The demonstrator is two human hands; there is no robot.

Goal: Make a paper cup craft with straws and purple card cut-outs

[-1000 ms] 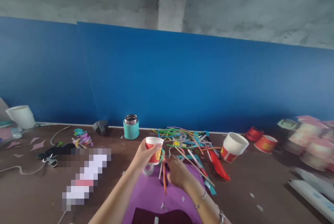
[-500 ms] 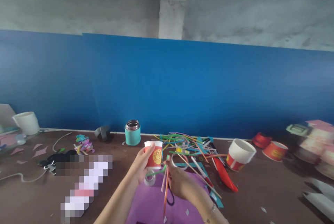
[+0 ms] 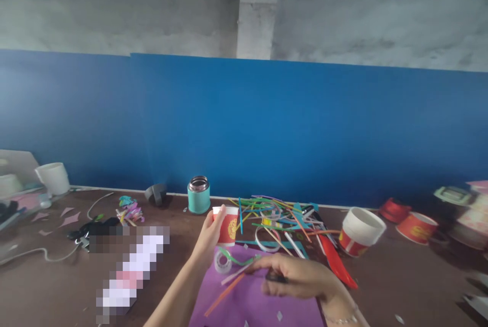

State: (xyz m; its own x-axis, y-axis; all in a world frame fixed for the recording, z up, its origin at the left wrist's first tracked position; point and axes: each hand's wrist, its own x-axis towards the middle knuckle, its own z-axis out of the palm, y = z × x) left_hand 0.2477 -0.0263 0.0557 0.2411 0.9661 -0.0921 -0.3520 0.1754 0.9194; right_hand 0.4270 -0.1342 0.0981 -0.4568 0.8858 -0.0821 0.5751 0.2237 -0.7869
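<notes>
As the left hand (image 3: 209, 235) grips a red paper cup (image 3: 227, 229) upright at the purple sheet (image 3: 257, 314)'s far left corner, the right hand (image 3: 301, 277), curled around a blurred dark object (image 3: 275, 277), is nearer the orange strip (image 3: 224, 295) slanting from near left toward its fingertips. Beyond the brown table (image 3: 381, 278)'s far edge, a blue partition (image 3: 247, 123) fronts a concrete wall (image 3: 152, 6).

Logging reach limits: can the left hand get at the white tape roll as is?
Probably not cleanly: the left hand is taken up holding the red paper cup. The tape roll lies near, just below the cup in view, with a green strip by its upper edge.
</notes>
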